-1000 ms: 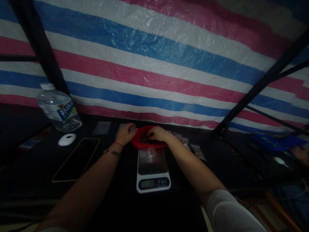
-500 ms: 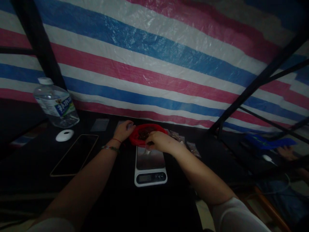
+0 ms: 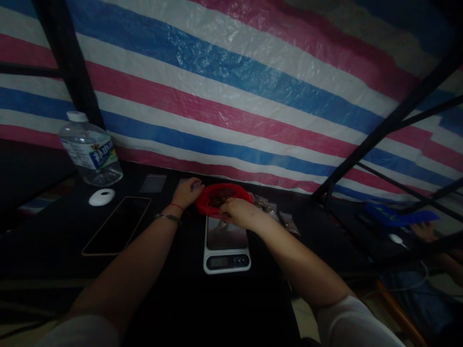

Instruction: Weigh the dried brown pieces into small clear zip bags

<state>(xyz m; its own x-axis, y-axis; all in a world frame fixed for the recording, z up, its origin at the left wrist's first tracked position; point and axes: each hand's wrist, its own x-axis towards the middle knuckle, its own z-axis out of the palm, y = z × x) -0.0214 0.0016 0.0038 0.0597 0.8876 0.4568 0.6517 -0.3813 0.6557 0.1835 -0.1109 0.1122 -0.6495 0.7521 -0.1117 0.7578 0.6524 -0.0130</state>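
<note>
The scale (image 3: 227,241) lies just below centre of the frame, a small clear cup (image 3: 220,225) on its plate. The red bowl (image 3: 209,210) of dark pieces (image 3: 220,195) stands at its far edge. Right hand (image 3: 238,212): fingers bent down at the cup, before the bowl; whether the grip pinches anything cannot be told. Left hand (image 3: 185,193): grip closed on a small clear item (image 3: 196,185), left of the bowl. Step in hand, as judged: portioning pieces from bowl to cup. The next move calls for the right fingers to release cleanly without pressing on cup or plate. The display (image 3: 219,262) is too dim to read. Filled bags (image 3: 290,224) lie right of the bowl, close to the right forearm; avoid dragging them. A flat bag (image 3: 153,183), phone (image 3: 117,226), white item (image 3: 102,196) and bottle (image 3: 90,156) occupy the bench (image 3: 318,236) at left. The striped sheet (image 3: 224,111) limits reach behind the bowl. At the right edge, a co-worker's hand (image 3: 424,232) rests by a blue item (image 3: 387,219), well apart
</note>
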